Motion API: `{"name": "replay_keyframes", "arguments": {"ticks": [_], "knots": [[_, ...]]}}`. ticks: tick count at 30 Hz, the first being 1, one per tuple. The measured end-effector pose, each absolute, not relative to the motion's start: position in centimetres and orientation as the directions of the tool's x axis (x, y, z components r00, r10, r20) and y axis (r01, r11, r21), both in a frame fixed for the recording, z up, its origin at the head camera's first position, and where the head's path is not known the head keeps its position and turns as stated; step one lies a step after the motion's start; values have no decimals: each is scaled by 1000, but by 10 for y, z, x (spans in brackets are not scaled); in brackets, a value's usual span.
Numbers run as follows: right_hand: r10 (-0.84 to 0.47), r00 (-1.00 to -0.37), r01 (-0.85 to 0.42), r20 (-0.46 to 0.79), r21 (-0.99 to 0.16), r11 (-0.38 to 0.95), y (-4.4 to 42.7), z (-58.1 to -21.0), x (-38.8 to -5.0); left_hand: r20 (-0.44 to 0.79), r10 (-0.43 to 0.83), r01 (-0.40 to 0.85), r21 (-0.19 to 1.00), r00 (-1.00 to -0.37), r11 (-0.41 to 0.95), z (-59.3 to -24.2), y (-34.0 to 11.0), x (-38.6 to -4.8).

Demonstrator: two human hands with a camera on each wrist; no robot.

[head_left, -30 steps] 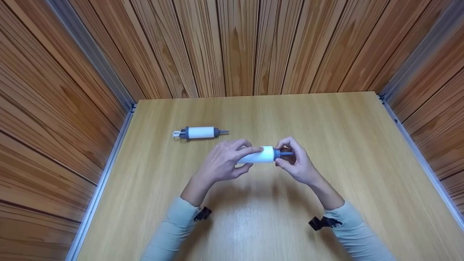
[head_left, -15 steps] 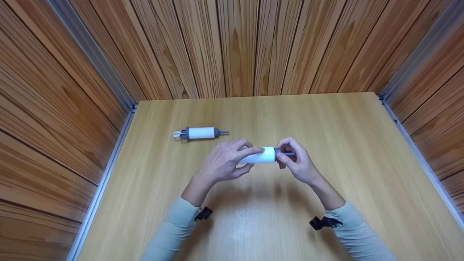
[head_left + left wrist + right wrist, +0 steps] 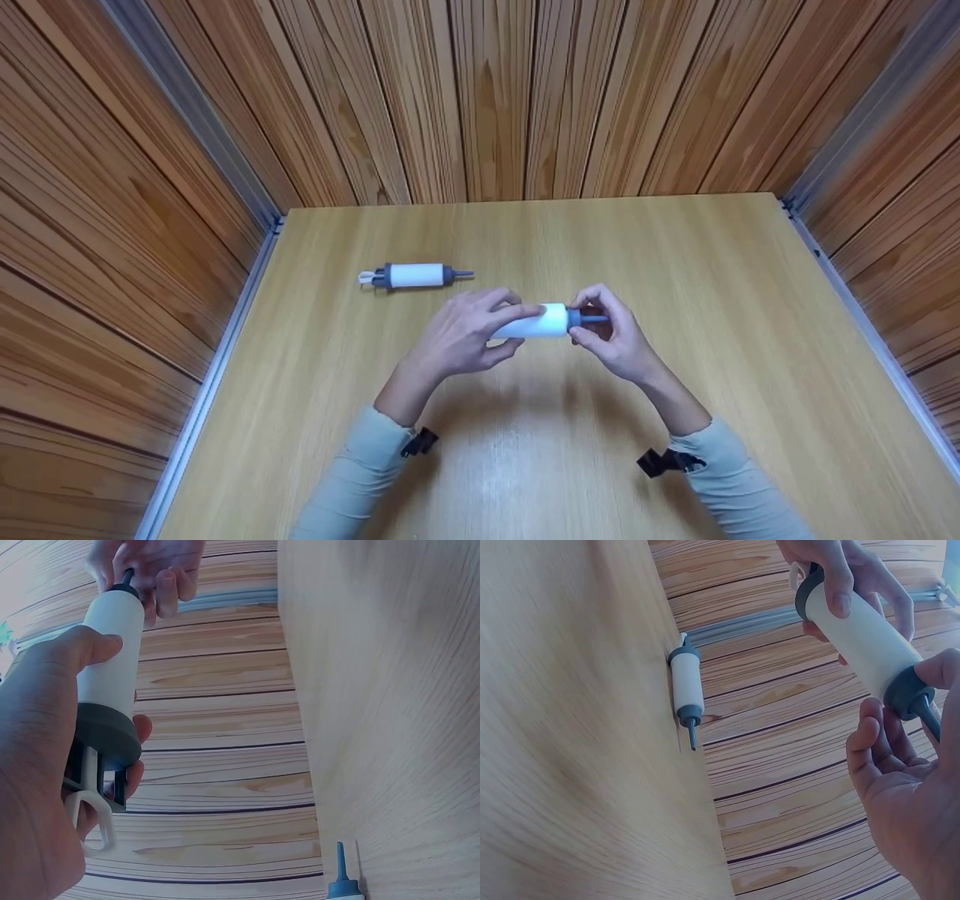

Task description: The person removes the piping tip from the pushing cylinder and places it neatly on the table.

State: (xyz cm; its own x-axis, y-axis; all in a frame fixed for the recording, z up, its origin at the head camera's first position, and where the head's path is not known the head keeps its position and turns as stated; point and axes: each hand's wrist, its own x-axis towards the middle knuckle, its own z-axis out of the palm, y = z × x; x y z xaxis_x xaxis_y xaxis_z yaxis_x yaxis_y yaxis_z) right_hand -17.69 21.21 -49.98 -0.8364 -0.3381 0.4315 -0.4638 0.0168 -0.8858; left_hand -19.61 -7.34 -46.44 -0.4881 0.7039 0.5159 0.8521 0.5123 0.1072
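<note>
A white-barrelled icing syringe is held level above the table between both hands. My left hand grips the barrel, its thumb along the white side in the left wrist view. Behind that hand a dark grey collar and a white plunger loop stick out. At the other end, the dark nozzle cap meets the barrel. My right hand pinches this cap between thumb and fingertips, with the thin nozzle pointing towards its palm.
A second, similar syringe lies on the wooden table, beyond the left hand, its nozzle pointing right. Wood-plank walls with metal edge strips enclose the table at the back and both sides.
My right thumb and fingers rolled over the nozzle cap half a second ago, and now they are spread back around it. The left hand and barrel stay almost still.
</note>
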Motion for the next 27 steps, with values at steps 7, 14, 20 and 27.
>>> {"name": "replay_keyframes", "arguments": {"ticks": [7,14,20,27], "knots": [[-329,-841,-457,428,-889,12,212,-499,-177,517,703,852,104,-487,514,-464,-73,-197],[-341,-830,-477,442,-878,22,212,-498,-177,524,703,855,102,-481,509,-465,-73,-196],[-345,-829,-474,440,-881,14,211,-498,-177,521,707,856,100,-479,506,-466,-72,-196],[-331,-835,-468,439,-883,11,211,-499,-176,507,711,852,98,-487,514,-465,-72,-196]]}}
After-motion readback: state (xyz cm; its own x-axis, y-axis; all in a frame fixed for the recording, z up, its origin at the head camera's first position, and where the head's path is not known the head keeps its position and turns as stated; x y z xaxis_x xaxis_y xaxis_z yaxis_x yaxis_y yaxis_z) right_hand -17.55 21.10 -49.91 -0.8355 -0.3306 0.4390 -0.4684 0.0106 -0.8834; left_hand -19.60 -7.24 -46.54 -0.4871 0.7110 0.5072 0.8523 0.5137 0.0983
